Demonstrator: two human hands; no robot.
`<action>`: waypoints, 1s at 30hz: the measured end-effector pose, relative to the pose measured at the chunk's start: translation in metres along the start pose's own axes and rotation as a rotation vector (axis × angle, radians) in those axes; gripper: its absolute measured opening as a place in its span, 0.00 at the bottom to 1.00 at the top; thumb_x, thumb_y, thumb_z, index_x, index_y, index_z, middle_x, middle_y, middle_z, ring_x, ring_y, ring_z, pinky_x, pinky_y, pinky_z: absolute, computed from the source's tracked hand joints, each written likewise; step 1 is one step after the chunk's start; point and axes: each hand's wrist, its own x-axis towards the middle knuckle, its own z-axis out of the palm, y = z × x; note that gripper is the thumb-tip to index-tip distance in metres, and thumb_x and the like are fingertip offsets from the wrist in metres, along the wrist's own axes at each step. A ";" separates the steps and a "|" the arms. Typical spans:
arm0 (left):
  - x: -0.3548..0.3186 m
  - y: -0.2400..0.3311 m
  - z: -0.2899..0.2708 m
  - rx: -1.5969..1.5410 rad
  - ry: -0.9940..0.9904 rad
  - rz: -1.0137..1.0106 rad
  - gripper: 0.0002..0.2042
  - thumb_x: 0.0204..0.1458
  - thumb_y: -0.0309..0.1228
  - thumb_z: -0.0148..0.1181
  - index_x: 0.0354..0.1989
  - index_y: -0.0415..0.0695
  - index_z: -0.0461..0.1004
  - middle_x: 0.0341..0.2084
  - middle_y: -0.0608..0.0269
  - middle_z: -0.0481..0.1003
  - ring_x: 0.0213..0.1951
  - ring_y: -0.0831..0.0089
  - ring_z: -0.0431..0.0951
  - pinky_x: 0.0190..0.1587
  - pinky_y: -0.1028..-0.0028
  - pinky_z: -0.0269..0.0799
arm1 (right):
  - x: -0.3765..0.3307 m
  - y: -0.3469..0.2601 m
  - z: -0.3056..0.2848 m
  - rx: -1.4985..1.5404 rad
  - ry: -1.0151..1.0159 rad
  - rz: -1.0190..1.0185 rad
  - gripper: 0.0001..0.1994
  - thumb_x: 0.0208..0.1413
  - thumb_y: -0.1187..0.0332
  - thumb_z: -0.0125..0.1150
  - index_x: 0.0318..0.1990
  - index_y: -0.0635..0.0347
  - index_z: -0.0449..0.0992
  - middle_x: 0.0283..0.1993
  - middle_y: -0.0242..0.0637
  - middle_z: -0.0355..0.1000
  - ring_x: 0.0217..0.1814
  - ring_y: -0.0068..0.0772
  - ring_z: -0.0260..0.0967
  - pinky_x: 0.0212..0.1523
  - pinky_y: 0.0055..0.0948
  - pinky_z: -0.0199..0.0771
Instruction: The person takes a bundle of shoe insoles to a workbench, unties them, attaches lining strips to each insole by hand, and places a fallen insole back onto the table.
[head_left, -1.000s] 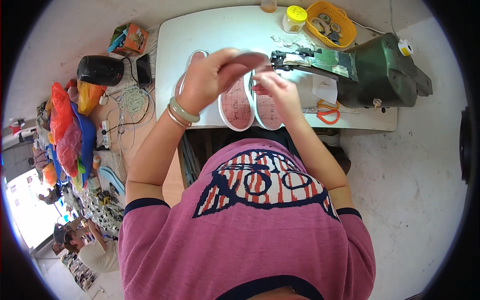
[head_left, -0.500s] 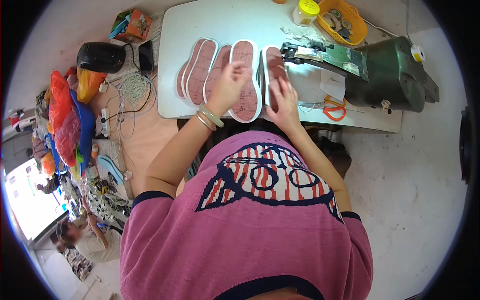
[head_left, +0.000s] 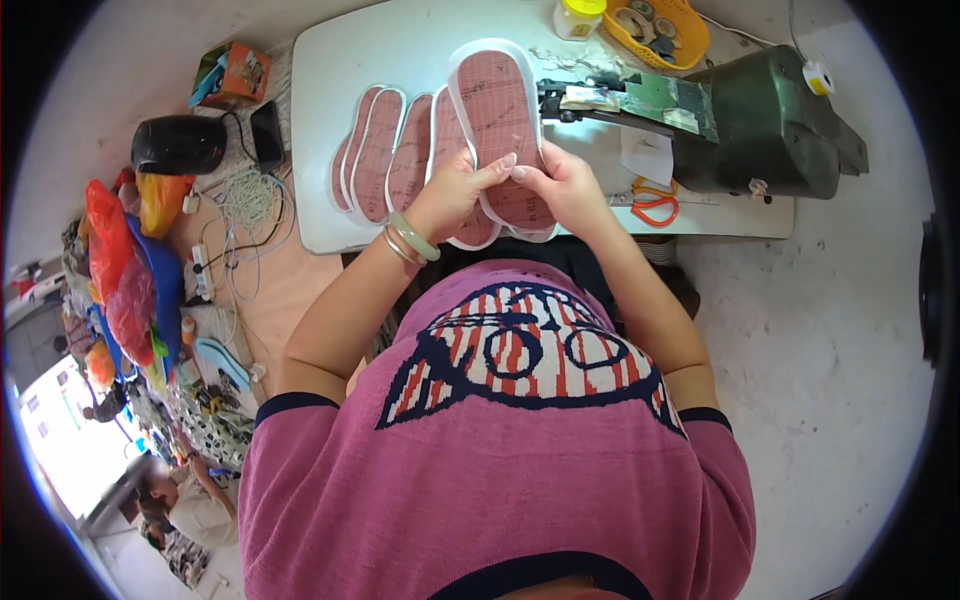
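Both hands, left hand (head_left: 455, 195) and right hand (head_left: 565, 185), are gripping one insole (head_left: 497, 110) at upper centre (four more insoles (head_left: 385, 150) are lying fanned on the desk (head_left: 330, 100), seemingly waiting).

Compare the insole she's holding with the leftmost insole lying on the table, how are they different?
The held insole is gripped at its near end by the left hand and right hand; the leftmost insole lies untouched on the white table. The held insole shows its whole outline, while the leftmost insole is partly covered by its neighbour. Both are reddish-brown with pale edging.
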 end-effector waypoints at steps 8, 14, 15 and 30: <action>0.047 -0.002 0.014 -0.054 0.044 0.219 0.12 0.57 0.30 0.54 0.45 0.36 0.73 0.43 0.62 0.75 0.41 0.73 0.75 0.46 0.74 0.70 | -0.004 -0.012 -0.001 -1.145 0.536 -0.356 0.20 0.56 0.66 0.59 0.56 0.59 0.69 0.39 0.44 0.73 0.33 0.39 0.72 0.34 0.27 0.72; 0.120 -0.003 0.018 0.738 0.341 0.861 0.15 0.56 0.36 0.55 0.40 0.34 0.76 0.39 0.61 0.76 0.39 0.71 0.75 0.44 0.72 0.69 | 0.008 -0.018 -0.053 -1.034 0.612 -0.570 0.18 0.55 0.68 0.59 0.54 0.61 0.71 0.33 0.39 0.74 0.28 0.34 0.71 0.32 0.26 0.72; 0.127 -0.002 0.020 0.759 0.366 0.879 0.16 0.55 0.37 0.55 0.39 0.33 0.77 0.38 0.59 0.76 0.39 0.70 0.75 0.44 0.72 0.69 | 0.008 -0.017 -0.058 -0.957 0.622 -0.625 0.17 0.55 0.69 0.59 0.52 0.62 0.72 0.32 0.38 0.74 0.28 0.33 0.71 0.31 0.26 0.72; 0.158 0.082 -0.010 1.506 0.178 0.929 0.23 0.54 0.43 0.58 0.49 0.34 0.72 0.42 0.57 0.76 0.45 0.72 0.74 0.50 0.74 0.67 | 0.007 0.001 -0.005 0.449 0.260 -0.021 0.18 0.61 0.60 0.48 0.37 0.69 0.74 0.24 0.37 0.73 0.20 0.23 0.68 0.24 0.20 0.67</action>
